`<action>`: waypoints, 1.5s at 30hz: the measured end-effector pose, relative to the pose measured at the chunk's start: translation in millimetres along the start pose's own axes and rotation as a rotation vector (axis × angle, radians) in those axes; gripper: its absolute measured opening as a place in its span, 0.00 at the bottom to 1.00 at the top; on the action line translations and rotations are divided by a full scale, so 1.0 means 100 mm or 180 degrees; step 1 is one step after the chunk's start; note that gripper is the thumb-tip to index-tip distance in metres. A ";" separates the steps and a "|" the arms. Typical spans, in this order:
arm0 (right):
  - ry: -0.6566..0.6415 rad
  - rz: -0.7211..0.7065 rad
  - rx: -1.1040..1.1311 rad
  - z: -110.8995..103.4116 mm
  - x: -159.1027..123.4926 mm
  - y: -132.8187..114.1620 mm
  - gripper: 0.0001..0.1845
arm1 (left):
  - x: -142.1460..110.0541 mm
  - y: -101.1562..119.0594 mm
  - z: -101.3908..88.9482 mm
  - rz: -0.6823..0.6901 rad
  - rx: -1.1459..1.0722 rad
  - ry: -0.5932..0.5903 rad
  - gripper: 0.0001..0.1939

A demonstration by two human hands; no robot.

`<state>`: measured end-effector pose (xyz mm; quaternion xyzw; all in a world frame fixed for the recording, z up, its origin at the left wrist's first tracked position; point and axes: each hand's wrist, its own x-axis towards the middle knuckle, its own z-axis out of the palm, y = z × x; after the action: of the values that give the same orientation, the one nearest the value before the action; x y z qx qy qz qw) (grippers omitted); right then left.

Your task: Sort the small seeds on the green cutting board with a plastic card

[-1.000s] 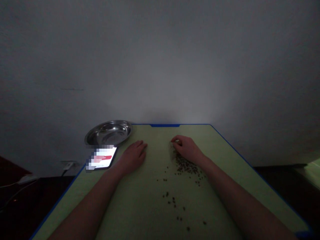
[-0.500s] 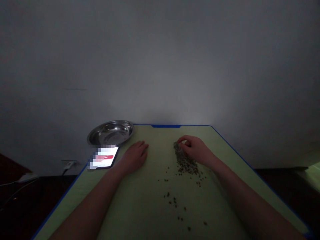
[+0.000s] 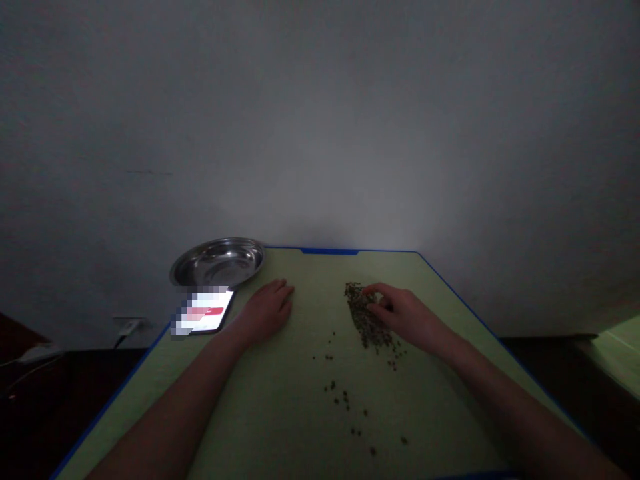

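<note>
My right hand (image 3: 400, 310) is at the right side of a spread of small dark grains (image 3: 367, 327) on the table. Its thumb and index finger curl towards each other over the grains. A faint, pale, see-through patch shows at their tips; what it is I cannot make out. My left hand (image 3: 270, 307) lies palm down on the tabletop, fingers stretched out and holding nothing. Close by it on the left is a phone (image 3: 213, 319) with a lit screen, partly pixelated. More single grains (image 3: 345, 397) lie scattered towards the front of the table.
A shiny metal basin (image 3: 220, 263) stands at the table's back left corner, behind the phone. The pale green table (image 3: 300, 413) has a blue edge and meets a grey wall (image 3: 320, 133). A plug with a cable (image 3: 127, 330) is low on the wall at left.
My right hand has moved right, and the pale patch at its fingertips with it. Grains now show further left and back in the spread. My left hand has stayed in place.
</note>
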<state>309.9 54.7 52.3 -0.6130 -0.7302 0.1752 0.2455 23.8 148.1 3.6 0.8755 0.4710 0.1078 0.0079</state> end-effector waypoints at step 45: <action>-0.0223 -0.0454 -0.0515 -0.12 0.01 -0.18 0.09 | 0.01 -0.02 0.02 -0.0009 -0.0234 0.0087 0.24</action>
<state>302.2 51.6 72.5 -0.5708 -0.7919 0.1191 0.1815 23.1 150.1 1.7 0.8724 0.4680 0.1369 0.0338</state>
